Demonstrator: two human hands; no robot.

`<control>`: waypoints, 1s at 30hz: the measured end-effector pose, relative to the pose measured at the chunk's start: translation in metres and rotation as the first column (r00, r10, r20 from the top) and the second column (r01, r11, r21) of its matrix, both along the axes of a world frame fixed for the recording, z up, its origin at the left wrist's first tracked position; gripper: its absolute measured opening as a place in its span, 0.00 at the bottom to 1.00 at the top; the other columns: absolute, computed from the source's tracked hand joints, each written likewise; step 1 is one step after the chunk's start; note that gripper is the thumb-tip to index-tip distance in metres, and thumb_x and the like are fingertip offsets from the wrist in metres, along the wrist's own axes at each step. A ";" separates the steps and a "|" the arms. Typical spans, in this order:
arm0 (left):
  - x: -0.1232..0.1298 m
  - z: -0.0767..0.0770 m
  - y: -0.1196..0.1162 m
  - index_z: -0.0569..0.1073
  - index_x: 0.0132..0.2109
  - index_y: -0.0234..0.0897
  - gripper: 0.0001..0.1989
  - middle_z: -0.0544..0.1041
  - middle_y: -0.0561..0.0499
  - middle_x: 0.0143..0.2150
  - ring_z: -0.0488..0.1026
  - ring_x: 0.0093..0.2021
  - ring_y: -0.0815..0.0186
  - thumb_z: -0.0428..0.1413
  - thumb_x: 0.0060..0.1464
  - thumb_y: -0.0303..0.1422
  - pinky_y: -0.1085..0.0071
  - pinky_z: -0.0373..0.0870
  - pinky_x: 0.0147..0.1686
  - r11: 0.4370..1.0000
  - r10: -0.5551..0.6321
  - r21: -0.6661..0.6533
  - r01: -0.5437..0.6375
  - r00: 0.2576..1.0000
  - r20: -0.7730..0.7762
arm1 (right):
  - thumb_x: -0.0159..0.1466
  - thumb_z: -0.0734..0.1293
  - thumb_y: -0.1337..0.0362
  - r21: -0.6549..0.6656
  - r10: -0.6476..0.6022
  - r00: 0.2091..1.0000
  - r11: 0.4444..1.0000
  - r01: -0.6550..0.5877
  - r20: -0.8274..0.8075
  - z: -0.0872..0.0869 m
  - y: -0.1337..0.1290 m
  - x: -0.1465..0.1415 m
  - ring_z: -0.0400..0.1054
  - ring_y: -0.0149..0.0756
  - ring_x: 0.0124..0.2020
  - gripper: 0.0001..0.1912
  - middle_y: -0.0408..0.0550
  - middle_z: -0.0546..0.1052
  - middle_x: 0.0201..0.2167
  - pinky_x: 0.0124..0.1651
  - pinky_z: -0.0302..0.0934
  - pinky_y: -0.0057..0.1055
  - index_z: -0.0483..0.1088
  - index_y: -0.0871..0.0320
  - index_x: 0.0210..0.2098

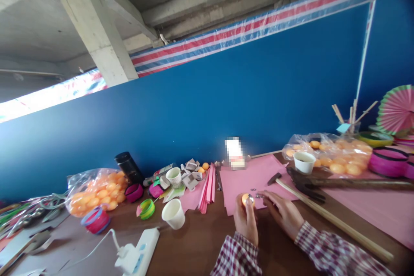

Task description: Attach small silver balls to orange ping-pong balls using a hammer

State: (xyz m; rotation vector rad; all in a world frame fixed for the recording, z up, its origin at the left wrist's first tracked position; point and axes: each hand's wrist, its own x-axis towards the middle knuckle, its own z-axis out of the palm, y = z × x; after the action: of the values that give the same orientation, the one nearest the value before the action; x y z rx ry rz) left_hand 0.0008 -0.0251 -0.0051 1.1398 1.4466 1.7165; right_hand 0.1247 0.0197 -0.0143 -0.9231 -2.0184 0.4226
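Observation:
My left hand [246,220] is closed around an orange ping-pong ball [245,199], held just above the front edge of the pink paper [237,185]. A small shiny metal piece [250,197] shows at the ball, by my thumb. My right hand [284,213] reaches in from the right with its fingers stretched out. Its fingertips are at some tiny metal parts [258,196] on the paper; whether they touch them is too small to tell. Slightly farther back lie a few more tiny metal rings [253,189].
A hammer [333,211] lies right of my hands, beside a larger dark-headed tool [355,183]. Bags of orange balls [100,192] stand left and right. Paper cups [173,214], folded pink strips [208,189] and a white power strip [145,248] occupy the left. A blue partition [207,108] rises behind.

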 end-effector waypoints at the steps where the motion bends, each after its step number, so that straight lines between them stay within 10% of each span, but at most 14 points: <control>1: 0.000 0.001 0.000 0.65 0.36 0.35 0.21 0.63 0.56 0.19 0.53 0.13 0.77 0.43 0.49 0.48 0.79 0.51 0.11 1.000 0.000 -0.002 0.000 1.000 0.000 | 0.61 0.55 0.63 0.010 -0.007 1.000 1.000 0.007 -0.001 0.000 0.000 0.000 0.69 0.35 0.38 0.15 0.52 0.73 0.40 0.40 0.65 0.30 0.64 0.57 0.46; 30: 0.004 0.024 -0.012 0.69 0.35 0.34 0.17 0.72 0.48 0.28 0.69 0.28 0.67 0.48 0.48 0.44 0.72 0.68 0.28 0.995 -0.092 0.020 0.093 0.995 -0.038 | 0.61 0.54 0.65 0.007 0.086 0.996 0.996 -0.086 -0.013 0.006 -0.011 -0.003 0.67 0.36 0.41 0.14 0.52 0.72 0.41 0.42 0.63 0.32 0.64 0.56 0.45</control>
State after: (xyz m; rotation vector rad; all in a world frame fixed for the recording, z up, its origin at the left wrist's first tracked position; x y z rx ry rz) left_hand 0.0049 -0.0367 0.0191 1.2372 1.3775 1.6593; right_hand 0.1213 0.0082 -0.0085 -0.8291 -2.0516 0.4681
